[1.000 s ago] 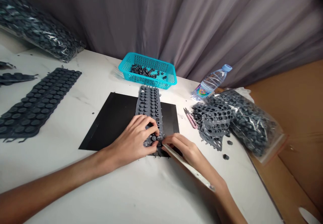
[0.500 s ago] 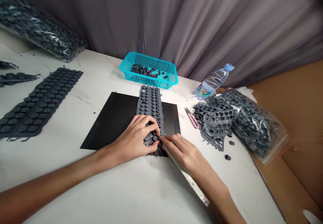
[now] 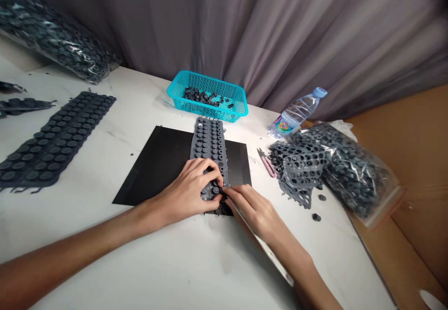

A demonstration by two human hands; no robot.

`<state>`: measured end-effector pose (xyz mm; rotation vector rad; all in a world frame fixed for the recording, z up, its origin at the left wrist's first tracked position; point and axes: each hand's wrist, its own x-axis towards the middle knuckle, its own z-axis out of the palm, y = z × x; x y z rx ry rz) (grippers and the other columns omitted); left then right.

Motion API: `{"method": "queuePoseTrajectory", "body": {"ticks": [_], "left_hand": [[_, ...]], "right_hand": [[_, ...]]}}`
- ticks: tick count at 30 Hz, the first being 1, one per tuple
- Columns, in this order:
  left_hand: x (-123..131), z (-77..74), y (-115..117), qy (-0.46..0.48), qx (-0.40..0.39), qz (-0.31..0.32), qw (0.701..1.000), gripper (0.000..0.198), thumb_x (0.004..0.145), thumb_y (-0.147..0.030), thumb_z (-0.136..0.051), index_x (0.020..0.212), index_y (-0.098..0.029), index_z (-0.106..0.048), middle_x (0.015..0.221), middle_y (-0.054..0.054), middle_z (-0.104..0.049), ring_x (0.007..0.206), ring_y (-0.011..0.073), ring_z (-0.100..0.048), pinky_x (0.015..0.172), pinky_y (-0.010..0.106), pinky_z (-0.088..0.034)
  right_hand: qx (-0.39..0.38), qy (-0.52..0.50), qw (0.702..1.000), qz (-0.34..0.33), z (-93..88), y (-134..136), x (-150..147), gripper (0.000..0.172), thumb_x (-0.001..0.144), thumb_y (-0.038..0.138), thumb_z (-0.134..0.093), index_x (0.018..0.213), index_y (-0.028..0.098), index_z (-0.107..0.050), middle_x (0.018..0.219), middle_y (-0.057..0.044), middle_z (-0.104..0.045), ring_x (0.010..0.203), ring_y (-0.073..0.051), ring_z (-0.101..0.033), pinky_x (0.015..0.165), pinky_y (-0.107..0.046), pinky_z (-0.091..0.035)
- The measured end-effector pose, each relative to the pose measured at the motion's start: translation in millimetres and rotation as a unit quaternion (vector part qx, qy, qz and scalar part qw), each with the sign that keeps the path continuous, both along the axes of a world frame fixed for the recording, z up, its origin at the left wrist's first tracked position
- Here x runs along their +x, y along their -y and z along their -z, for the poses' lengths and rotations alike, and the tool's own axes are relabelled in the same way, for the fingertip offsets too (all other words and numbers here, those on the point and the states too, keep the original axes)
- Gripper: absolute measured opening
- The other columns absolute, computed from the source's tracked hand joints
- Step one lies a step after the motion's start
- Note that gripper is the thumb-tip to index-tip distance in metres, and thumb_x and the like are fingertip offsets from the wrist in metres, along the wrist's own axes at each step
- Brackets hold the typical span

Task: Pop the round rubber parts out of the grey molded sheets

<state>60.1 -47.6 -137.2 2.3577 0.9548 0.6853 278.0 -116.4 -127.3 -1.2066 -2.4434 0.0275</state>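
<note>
A narrow dark grey rubber sheet of round knobs (image 3: 209, 137) lies over a black board (image 3: 150, 170) on the table. My left hand (image 3: 191, 186) rests on its near part, thumb and index finger curved around a few knobs and gripping at its right edge. My right hand (image 3: 254, 210) is closed, its fingertips meeting my left fingers at that edge. A long, flat, pale tool (image 3: 271, 254) runs back from its grip beneath the wrist; its front end is hidden. Any small part between the fingertips cannot be made out.
Behind the board stands a turquoise basket (image 3: 210, 112) with small dark pieces. To the right are pink-handled snips (image 3: 266, 163), perforated grey sheets (image 3: 303, 172), a water bottle (image 3: 297, 112) and a filled plastic bag (image 3: 357, 175). Another knobbed sheet (image 3: 59, 137) and a big bag (image 3: 59, 39) lie left.
Both hands stay at the sheet's near right edge. The right fingertips have shifted slightly, and the pale tool has turned more edge-on. The whole view has moved a little.
</note>
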Motion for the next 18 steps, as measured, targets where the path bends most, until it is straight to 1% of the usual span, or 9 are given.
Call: {"method": "queuePoseTrajectory", "body": {"ticks": [3, 6, 10, 15, 18], "left_hand": [[-1, 1.1, -1, 0.002, -0.001, 0.002, 1.0, 0.018, 0.081, -0.026, -0.069, 0.099, -0.025, -0.066, 0.117, 0.003, -0.059, 0.115, 0.0252, -0.053, 0.102, 0.042, -0.041], [-2, 2.1, -2, 0.005, -0.001, 0.005, 1.0, 0.019, 0.081, -0.026, -0.07, 0.099, -0.025, -0.066, 0.117, 0.003, -0.06, 0.115, 0.0259, -0.053, 0.103, 0.043, -0.041], [-2, 2.1, -2, 0.005, -0.002, 0.006, 1.0, 0.019, 0.081, -0.026, -0.07, 0.099, -0.025, -0.066, 0.116, 0.003, -0.06, 0.115, 0.0259, -0.053, 0.102, 0.043, -0.041], [-1, 1.1, -2, 0.006, -0.002, 0.004, 1.0, 0.018, 0.081, -0.026, -0.07, 0.098, -0.025, -0.066, 0.116, 0.003, -0.06, 0.115, 0.0259, -0.053, 0.102, 0.043, -0.041], [-1, 1.5, -2, 0.006, -0.001, 0.003, 1.0, 0.018, 0.081, -0.026, -0.07, 0.098, -0.024, -0.066, 0.116, 0.003, -0.06, 0.114, 0.0254, -0.053, 0.103, 0.043, -0.041]], "right_hand": [[-0.053, -0.08, 0.995, -0.009, -8.2, -1, 5, 0.022, 0.105, 0.023, -0.052, 0.124, 0.017, -0.063, 0.104, -0.011, -0.072, 0.09, -0.019, -0.071, 0.077, -0.03, -0.059], [-0.084, -0.117, 0.989, -0.02, -16.2, -1, 9, 0.018, 0.105, 0.024, -0.051, 0.114, 0.019, -0.066, 0.099, -0.01, -0.073, 0.088, -0.019, -0.072, 0.077, -0.028, -0.058], [-0.08, -0.102, 0.991, -0.026, -17.1, -2, 8, 0.015, 0.104, 0.022, -0.052, 0.108, 0.019, -0.066, 0.094, -0.009, -0.072, 0.085, -0.019, -0.071, 0.074, -0.028, -0.057], [-0.089, -0.09, 0.992, -0.029, -10.6, -3, 9, 0.015, 0.105, 0.023, -0.053, 0.11, 0.019, -0.066, 0.096, -0.009, -0.072, 0.086, -0.02, -0.069, 0.077, -0.03, -0.056], [-0.086, -0.08, 0.993, -0.028, -12.6, -3, 9, 0.017, 0.106, 0.021, -0.049, 0.11, 0.019, -0.065, 0.097, -0.009, -0.072, 0.087, -0.019, -0.068, 0.077, -0.03, -0.056]]}}
